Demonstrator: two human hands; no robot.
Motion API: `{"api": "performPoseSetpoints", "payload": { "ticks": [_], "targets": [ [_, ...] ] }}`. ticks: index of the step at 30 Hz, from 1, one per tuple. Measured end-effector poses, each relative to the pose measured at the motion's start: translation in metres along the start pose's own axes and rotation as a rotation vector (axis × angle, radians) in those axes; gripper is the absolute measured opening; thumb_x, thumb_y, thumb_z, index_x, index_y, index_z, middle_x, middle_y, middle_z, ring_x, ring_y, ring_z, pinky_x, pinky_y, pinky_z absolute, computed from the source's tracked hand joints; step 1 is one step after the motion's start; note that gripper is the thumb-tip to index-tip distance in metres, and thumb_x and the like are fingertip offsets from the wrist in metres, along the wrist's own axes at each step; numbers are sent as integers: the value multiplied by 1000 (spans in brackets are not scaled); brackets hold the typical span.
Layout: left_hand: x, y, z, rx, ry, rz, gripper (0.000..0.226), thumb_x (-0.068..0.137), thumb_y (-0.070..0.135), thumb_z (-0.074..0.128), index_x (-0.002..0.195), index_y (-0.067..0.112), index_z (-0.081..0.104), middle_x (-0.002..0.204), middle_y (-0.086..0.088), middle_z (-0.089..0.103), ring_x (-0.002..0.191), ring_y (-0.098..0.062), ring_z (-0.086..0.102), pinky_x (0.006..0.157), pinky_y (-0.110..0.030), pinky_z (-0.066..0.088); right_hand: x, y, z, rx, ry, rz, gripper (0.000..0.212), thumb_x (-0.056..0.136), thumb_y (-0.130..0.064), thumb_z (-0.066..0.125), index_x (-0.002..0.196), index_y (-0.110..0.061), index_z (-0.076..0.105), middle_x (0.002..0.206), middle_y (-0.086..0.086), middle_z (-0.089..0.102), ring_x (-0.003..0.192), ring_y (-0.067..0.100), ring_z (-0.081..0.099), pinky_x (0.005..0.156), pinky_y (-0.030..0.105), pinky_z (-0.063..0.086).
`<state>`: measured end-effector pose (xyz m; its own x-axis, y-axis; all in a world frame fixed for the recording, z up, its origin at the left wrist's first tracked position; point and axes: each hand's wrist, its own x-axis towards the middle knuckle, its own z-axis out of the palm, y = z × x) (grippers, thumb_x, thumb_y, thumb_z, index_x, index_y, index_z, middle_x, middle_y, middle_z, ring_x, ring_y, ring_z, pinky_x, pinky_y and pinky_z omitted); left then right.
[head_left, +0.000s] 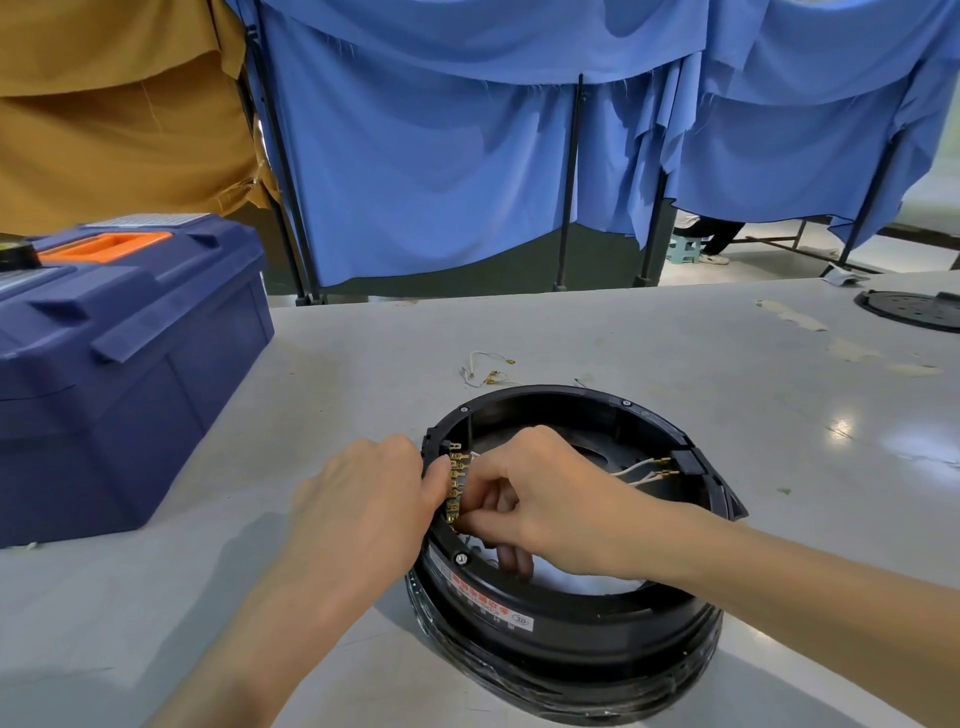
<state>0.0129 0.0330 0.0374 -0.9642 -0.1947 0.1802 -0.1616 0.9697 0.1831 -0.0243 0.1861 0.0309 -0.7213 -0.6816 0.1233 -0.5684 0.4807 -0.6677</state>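
The grey bench (571, 332) carries a blue toolbox (119, 374) well to the left of the housing (571, 618). The housing is a round black plastic shell lying open side up near the bench's front edge. It looks stiff and fairly light, so it would likely skid or turn if pushed from one side, and the rim is the sensible place to brace it. The left hand (363, 499) does that: its fingers curl over the housing's left rim and the thumb lies against the terminal strip (455, 467), a row of brass tabs on the inside of that rim. The right hand (545, 493) reaches into the housing, thumb and forefinger pinched on a small connector (456, 515) at the strip's near end, which is mostly hidden. The tabs look thin and easy to bend, so the connector wants a straight push along the tab, gripped by its metal body rather than its wire. White leads (639, 467) lie inside the housing's right side, and loose wires (488, 371) lie just beyond the housing.
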Motion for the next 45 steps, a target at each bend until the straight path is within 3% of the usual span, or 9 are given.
{"api": "performPoseSetpoints", "payload": {
  "ticks": [10,17,21,25,30,35,38,41,45],
  "targets": [
    [0,0,2,22,13,6,53,97,54,35,61,16,29,61,0,36,54,-21,31,54,-33,28,0,-2,4,46,43,41,11,86,2,60,76,1,66,40,-9,56,41,5,60,52,12,46],
    [2,-4,0,-24,-16,-7,56,96,54,39,58,15,27,57,-2,35,49,-19,30,46,-30,22,0,-3,-7,38,-27,29,10,88,-6,63,82,-3,70,46,1,61,40,8,59,52,15,49],
    [2,-2,1,-6,-11,1,54,97,55,35,61,16,29,61,-1,37,53,-20,33,50,-32,26,0,-5,-4,-85,-47,-14,15,87,-2,55,78,-1,68,51,10,65,37,3,56,49,7,41],
    [1,0,3,13,22,21,51,98,55,33,64,17,29,64,0,36,63,-26,37,59,-32,31,0,-7,-1,-80,-20,-26,15,83,3,53,74,2,66,49,5,64,43,4,60,57,18,51],
    [3,-4,4,-66,21,42,55,97,52,39,60,14,26,57,-2,34,52,-23,35,53,-33,27,-1,-7,-2,16,-6,8,13,85,6,56,77,8,66,51,2,60,45,8,60,54,15,49],
    [6,-4,6,-102,7,59,56,96,51,42,59,14,24,54,-2,30,80,-32,55,50,-33,24,-2,-5,-1,85,-3,50,13,86,6,57,76,5,65,48,0,59,43,9,61,52,15,49],
    [8,-6,7,-123,5,49,57,95,52,44,57,15,23,52,-2,29,71,-31,51,46,-31,21,-1,-5,-2,95,-8,72,13,87,1,63,75,-1,66,46,1,60,41,9,61,53,13,47],
    [10,-12,7,-177,-15,46,63,93,57,45,52,14,26,46,-2,34,44,-27,36,45,-29,25,-1,-9,-10,119,-33,114,12,88,-9,69,77,-6,67,44,-1,60,38,11,60,47,15,46],
    [16,-20,6,-238,-32,55,67,92,64,37,51,11,26,43,-1,32,42,-24,32,49,-31,29,0,-6,-29,84,50,149,8,89,-15,71,86,-8,69,43,-9,59,31,7,51,38,14,38]
  ]
}}
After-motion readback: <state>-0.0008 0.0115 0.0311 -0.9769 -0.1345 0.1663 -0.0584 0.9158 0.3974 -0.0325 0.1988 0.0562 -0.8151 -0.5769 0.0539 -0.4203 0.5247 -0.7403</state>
